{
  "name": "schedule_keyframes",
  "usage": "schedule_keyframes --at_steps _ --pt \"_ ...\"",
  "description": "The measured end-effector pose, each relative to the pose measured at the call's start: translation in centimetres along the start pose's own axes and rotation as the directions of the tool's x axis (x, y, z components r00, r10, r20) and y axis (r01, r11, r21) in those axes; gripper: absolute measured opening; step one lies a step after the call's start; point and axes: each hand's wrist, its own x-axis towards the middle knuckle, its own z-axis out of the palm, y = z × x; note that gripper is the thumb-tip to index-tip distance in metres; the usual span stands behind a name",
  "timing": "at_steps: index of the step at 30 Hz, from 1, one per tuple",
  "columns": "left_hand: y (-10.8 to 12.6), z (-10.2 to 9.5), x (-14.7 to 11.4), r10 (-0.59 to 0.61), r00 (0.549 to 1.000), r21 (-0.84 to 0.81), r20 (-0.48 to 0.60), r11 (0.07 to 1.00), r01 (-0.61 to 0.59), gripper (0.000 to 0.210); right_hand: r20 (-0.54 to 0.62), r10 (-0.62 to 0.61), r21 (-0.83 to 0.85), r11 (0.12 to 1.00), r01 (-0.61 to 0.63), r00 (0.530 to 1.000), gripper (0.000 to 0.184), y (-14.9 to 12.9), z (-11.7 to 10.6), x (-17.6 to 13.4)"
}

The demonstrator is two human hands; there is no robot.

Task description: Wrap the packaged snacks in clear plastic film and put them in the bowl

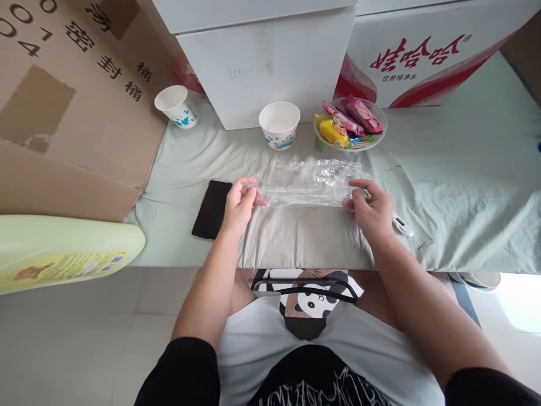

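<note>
A sheet of clear, crinkled plastic film (313,183), perhaps a bag, lies stretched sideways over the cloth in front of me. My left hand (243,204) pinches its left end between thumb and fingers. At the opposite end, my right hand (372,208) grips the film the same way. A dark phone (209,208) lies flat, partly behind my left wrist. Close to my right wrist is a small white device with a little display (401,224), partly hidden by the hand.
Behind the film stand a paper bowl (279,127) and a clear bowl of wrapped snacks (382,135). A paper cup (177,107) leans at the back left. Cardboard (84,141) and white boxes (270,67) line the rear. A yellow-green bottle (67,248) juts in from the left.
</note>
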Motion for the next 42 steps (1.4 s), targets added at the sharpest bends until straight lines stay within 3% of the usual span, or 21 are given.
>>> schedule_keyframes --at_steps 2,6,9,13,17,22,27,29,32,34,36,38,40,42 --pt "-0.3 0.1 0.1 0.04 0.999 -0.016 -0.013 0.999 -0.04 0.033 0.006 0.015 -0.01 1.0 -0.015 1.0 0.031 -0.2 0.0 -0.1" --pt "-0.7 0.4 0.0 0.168 0.982 0.126 0.09 0.976 -0.179 0.046 0.016 0.006 -0.017 1.0 -0.006 1.0 0.031 -0.6 0.1 -0.1" --pt "-0.7 0.6 0.0 0.221 0.973 0.212 0.062 0.95 -0.229 0.04 0.021 -0.003 -0.022 1.0 0.003 1.0 0.033 -0.5 0.1 0.1" --pt "-0.2 0.8 0.1 0.208 0.977 0.236 -0.037 0.952 -0.194 0.03 0.045 -0.023 -0.037 0.999 0.025 0.999 0.035 0.0 0.0 0.2" --pt "0.2 0.6 -0.1 0.184 0.978 0.349 -0.099 0.927 -0.139 0.024 0.046 -0.162 -0.146 0.975 0.167 0.986 0.033 0.8 -0.2 0.4" --pt "0.2 0.3 -0.2 0.237 0.967 0.553 -0.09 0.819 -0.149 0.02 0.038 -0.336 -0.333 0.884 0.329 0.941 0.031 2.0 -0.5 0.6" --pt "-0.1 0.2 -0.2 0.22 0.971 0.739 -0.091 0.669 -0.082 0.03 0.112 -0.354 -0.556 0.752 0.354 0.928 0.034 2.4 -0.5 0.1" --pt "-0.5 0.2 -0.2 0.232 0.968 0.789 -0.093 0.61 -0.071 0.037 0.138 -0.432 -0.619 0.665 0.418 0.891 0.041 2.3 -0.5 -0.4" --pt "-0.9 0.0 0.0 0.267 0.959 0.822 -0.096 0.565 -0.075 0.043 0.32 -0.557 -0.623 0.486 0.613 0.766 0.053 1.8 -0.4 -1.4" --pt "-0.8 0.1 -0.1 0.327 0.938 0.835 -0.116 0.543 -0.086 0.041 0.473 -0.543 -0.594 0.385 0.707 0.694 0.05 1.3 -0.5 -2.3" --pt "-0.3 0.6 -0.7 0.417 0.899 0.837 -0.13 0.532 -0.126 0.035 0.544 -0.479 -0.617 0.328 0.715 0.689 0.043 0.8 -0.5 -3.4" --pt "0.4 1.6 -1.9 0.48 0.876 0.822 -0.039 0.514 -0.245 0.027 0.547 -0.425 -0.673 0.288 0.681 0.721 0.036 0.3 -0.7 -4.6" --pt "1.1 3.1 -3.6 0.445 0.864 0.767 0.237 0.46 -0.447 0.028 0.553 -0.404 -0.687 0.275 0.673 0.729 0.032 -0.1 -0.9 -5.7" --pt "1.4 4.4 -5.0 0.276 0.779 0.659 0.562 0.42 -0.624 0.046 0.552 -0.391 -0.656 0.342 0.673 0.736 0.037 -0.3 -1.1 -6.4"
